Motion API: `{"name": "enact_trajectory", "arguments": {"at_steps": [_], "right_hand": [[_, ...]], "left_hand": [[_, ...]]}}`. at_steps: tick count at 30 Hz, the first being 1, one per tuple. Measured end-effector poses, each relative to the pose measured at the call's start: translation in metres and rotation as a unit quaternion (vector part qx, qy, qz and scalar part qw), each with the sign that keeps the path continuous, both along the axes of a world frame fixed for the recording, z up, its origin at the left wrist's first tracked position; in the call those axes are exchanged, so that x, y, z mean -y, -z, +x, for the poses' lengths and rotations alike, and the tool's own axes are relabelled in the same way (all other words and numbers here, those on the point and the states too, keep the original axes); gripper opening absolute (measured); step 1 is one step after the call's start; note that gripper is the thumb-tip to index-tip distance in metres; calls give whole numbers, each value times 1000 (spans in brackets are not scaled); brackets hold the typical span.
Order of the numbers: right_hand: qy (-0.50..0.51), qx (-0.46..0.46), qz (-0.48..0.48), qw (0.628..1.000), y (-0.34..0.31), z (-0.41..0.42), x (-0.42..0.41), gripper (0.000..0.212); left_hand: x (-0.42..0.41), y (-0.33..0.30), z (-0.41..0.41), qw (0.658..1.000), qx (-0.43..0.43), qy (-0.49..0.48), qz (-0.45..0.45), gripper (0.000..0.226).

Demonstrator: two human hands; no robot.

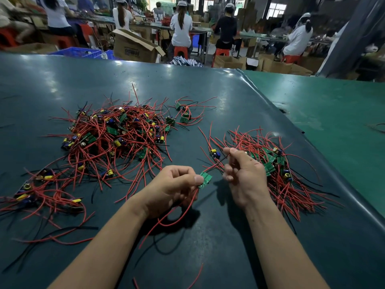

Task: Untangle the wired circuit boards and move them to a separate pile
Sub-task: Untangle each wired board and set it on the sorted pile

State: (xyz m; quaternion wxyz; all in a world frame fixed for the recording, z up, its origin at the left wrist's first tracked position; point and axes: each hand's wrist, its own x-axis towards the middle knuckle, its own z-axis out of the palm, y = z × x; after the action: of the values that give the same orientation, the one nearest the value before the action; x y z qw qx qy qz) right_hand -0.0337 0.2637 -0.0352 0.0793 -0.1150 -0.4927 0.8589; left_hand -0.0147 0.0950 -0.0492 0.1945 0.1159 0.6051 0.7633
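My left hand (175, 185) pinches a small green circuit board (205, 180) just above the dark table; its red wires loop down under my wrist. My right hand (242, 174) pinches a thin black wire (220, 160) that runs from that board up to the right. A large tangled pile of boards with red and black wires (116, 136) lies at the left centre. A separate pile of sorted boards (275, 165) sits to the right, partly hidden behind my right hand. A smaller tangle (41, 190) lies at the near left.
A few loose boards (184, 115) lie beyond the big pile. The dark mat ends at a raised seam (291, 119) with a lighter green surface to the right. Seated people, cardboard boxes and blue crates stand beyond the table's far edge.
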Motion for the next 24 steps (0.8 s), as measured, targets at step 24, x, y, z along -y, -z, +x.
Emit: {"name": "enact_trajectory", "arguments": {"at_steps": [24], "right_hand": [[-260,-56,234,935,6,14,2,28]], "left_hand": [[4,0,-4,999,-29,-39,1,37]]}}
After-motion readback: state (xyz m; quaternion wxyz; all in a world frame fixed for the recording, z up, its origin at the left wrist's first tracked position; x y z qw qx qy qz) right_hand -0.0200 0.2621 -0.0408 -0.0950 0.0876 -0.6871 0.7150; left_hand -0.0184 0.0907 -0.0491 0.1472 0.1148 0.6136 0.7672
